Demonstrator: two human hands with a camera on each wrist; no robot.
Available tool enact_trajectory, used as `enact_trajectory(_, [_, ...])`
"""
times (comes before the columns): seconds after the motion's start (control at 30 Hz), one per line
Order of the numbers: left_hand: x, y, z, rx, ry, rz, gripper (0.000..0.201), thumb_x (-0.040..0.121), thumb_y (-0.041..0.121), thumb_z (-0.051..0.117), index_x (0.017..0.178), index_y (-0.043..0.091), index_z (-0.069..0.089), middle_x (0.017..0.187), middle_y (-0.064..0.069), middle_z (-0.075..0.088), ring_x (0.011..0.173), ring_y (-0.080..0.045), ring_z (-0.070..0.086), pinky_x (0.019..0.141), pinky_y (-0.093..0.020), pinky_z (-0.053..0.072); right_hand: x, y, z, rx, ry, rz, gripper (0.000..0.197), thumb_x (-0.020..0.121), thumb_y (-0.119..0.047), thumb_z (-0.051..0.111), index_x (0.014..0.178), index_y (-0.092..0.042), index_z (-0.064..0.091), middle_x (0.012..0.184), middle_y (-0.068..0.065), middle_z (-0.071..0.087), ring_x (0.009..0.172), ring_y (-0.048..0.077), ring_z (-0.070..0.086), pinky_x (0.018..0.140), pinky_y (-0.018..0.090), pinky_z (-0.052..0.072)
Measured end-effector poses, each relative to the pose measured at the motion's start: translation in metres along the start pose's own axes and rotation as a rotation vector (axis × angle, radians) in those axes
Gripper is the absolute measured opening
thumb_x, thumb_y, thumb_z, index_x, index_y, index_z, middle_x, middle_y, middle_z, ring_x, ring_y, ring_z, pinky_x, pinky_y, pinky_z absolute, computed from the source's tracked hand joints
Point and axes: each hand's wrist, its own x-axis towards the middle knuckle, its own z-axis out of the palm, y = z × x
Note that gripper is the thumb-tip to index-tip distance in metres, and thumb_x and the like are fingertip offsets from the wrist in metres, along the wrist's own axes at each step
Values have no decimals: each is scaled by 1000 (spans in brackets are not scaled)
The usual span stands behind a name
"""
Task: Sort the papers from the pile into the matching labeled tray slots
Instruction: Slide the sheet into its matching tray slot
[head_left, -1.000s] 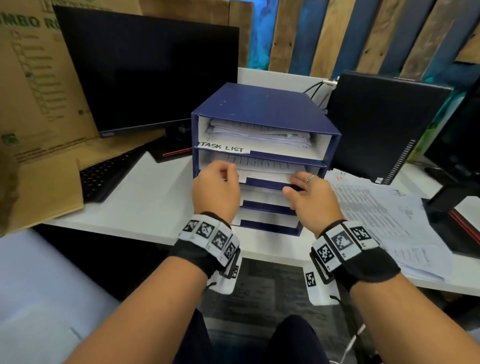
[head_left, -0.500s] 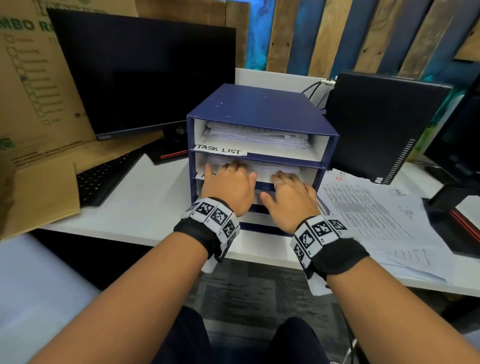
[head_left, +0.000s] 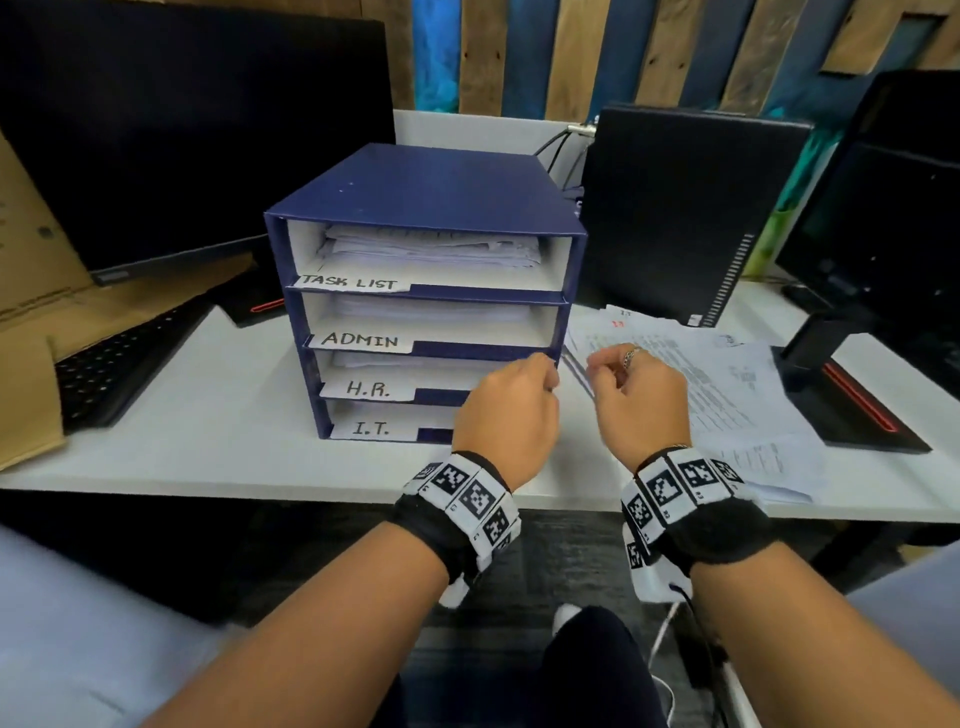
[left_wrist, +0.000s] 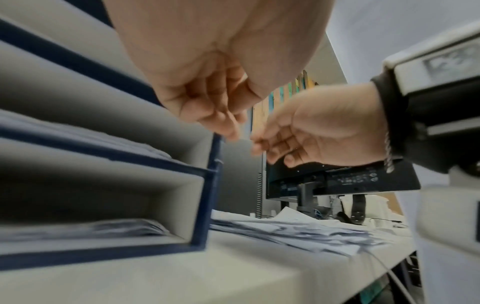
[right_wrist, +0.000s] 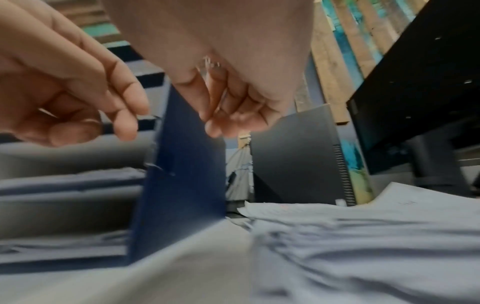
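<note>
Evenly and softly lit in the head view, no hard shadows on the white desk (head_left: 218, 415). Deep shade under the desk edge, lower left. Dim grey shade inside the slots of the tray organiser (head_left: 415, 192), darker toward the back. Faint sheen on the black monitor (head_left: 182, 130), upper left. Mostly sharp at centre, handwritten labels readable; slight smear on the left hand (head_left: 506, 410) and right hand (head_left: 639, 400). Bowed lines toward the frame edges, wide-angle stretch at the bottom corners.

Softer and dimmer in both wrist views. Heavy motion blur across the paper pile (right_wrist: 363, 236), lower right. Strong blur and skewed perspective on the slots at left of the left wrist view.
</note>
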Motion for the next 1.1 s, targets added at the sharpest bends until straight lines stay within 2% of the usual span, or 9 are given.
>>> enact_trajectory(0.17, [9,19,49,-112,-247,-91,27,95,17,45,116,20,62,105,-3,69,95,-24,64,83,-39,54,13,63,-19,-288,-220,201,29,98,-19,53,124,-11,66,122,10,68,111,30,63,97,36,46])
enact_trajectory(0.37, [33,32,96,-189,-407,-214,44,96,12,48,140,10,48,135,-9,57,123,-26,53,103,-34,44,11,99,-33,-550,-474,224,36,102,-38,42,113,-15,67,116,8,68,97,27,63,89,39,52])
enact_trajectory(0.43, [44,29,111,-175,-412,-258,41,95,14,47,135,5,50,132,-14,58,121,-30,54,99,-34,45,9,104,-38,-622,-400,188,31,100,-35,45,101,-18,71,100,6,71,82,24,60,77,34,52])
enact_trajectory(0.5, [52,26,124,-186,-420,-328,32,95,15,47,123,2,54,120,-17,62,109,-31,59,87,-34,48,11,105,-44,-607,-332,163,27,99,-30,49,101,-17,73,96,8,73,82,27,63,75,33,52])
enact_trajectory(0.67, [71,18,147,-176,-379,-479,38,95,28,54,126,6,50,123,-13,58,104,-28,60,84,-33,52,26,115,-57,-568,-377,222,32,98,-35,55,121,-17,68,117,9,69,104,30,65,92,41,53])
enact_trajectory(0.83, [89,14,149,-167,-304,-588,39,94,25,57,128,7,55,114,-11,67,91,-26,66,68,-29,53,30,119,-61,-673,-416,228,27,95,-45,54,102,-25,72,94,3,71,78,25,61,77,33,52])
enact_trajectory(0.9, [92,10,149,-181,-290,-602,37,93,20,59,128,6,57,110,-10,68,87,-24,65,61,-27,49,32,124,-63,-566,-386,286,32,93,-48,58,113,-26,69,110,3,70,97,27,63,89,38,52])
enact_trajectory(1.0, [88,5,144,-233,-300,-606,24,92,17,62,113,7,66,109,-9,70,91,-25,67,74,-30,55,32,134,-70,-613,-398,404,60,89,-55,63,137,-21,52,140,5,49,127,33,46,104,51,43])
enact_trajectory(1.1, [83,4,137,-287,-283,-605,19,91,13,64,107,4,67,97,0,66,86,-21,64,76,-29,54,33,139,-74,-691,-448,527,79,81,-68,65,138,-17,44,140,8,44,131,35,38,104,53,39])
